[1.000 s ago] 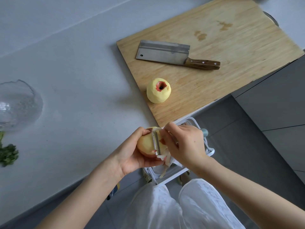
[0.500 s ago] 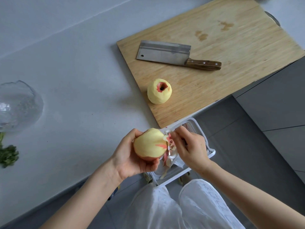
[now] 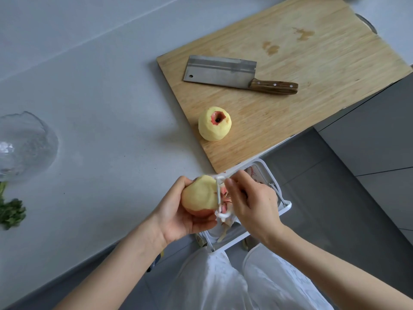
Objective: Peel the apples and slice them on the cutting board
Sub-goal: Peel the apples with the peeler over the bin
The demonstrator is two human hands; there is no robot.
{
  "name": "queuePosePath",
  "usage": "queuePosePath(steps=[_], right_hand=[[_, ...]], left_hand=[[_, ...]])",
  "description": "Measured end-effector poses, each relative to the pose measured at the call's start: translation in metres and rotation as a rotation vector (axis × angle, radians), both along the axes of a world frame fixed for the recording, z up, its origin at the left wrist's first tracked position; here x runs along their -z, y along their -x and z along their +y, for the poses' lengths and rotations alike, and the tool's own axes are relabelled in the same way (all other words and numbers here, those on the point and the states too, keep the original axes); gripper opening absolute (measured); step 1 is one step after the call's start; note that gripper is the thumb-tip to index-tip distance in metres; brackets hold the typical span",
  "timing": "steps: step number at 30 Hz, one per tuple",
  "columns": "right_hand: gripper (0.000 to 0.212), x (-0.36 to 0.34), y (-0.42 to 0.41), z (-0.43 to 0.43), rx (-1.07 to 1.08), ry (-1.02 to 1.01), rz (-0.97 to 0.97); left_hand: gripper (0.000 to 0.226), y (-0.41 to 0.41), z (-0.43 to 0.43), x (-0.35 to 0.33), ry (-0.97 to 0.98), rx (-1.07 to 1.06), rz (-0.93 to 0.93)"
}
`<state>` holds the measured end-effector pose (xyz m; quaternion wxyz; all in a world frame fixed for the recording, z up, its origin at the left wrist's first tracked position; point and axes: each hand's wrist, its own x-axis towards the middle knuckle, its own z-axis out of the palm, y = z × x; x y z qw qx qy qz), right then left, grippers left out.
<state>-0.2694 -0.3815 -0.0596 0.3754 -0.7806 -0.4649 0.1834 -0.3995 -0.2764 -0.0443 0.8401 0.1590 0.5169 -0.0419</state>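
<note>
Yellow part-peeled apple [image 3: 200, 195] clasped in left hand [image 3: 178, 218] could slip, sending right hand's [image 3: 254, 204] pinched white plastic peeler [image 3: 220, 198] into skin.

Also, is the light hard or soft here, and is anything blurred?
Head view: soft, even light; the peeled apple on the cutting board throws a faint shadow leftward; small bright glints on the glass bowl; the held apple looks sharp, nothing clearly blurred.

Pale yellow apple [image 3: 214, 124], tan cutting board [image 3: 312, 70].
</note>
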Motion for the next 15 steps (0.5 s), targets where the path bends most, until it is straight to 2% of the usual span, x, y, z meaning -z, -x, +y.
queuePosePath(steps=[3,8,13,15], right_hand=[[0.032,-0.004,0.002,0.006,-0.051,-0.080,-0.195],[0.035,0.012,-0.006,-0.004,-0.037,-0.114,-0.141],[0.020,0.044,-0.013,-0.020,-0.041,0.048,-0.157],[0.033,0.046,-0.013,-0.021,0.009,0.176,-0.067]], left_hand=[[0.036,-0.002,-0.002,-0.003,-0.013,0.020,-0.018],[0.040,0.000,0.000,-0.007,0.064,-0.013,-0.073],[0.047,0.001,0.006,-0.017,0.205,-0.011,-0.338],[0.052,0.001,0.007,-0.018,0.199,-0.020,-0.379]])
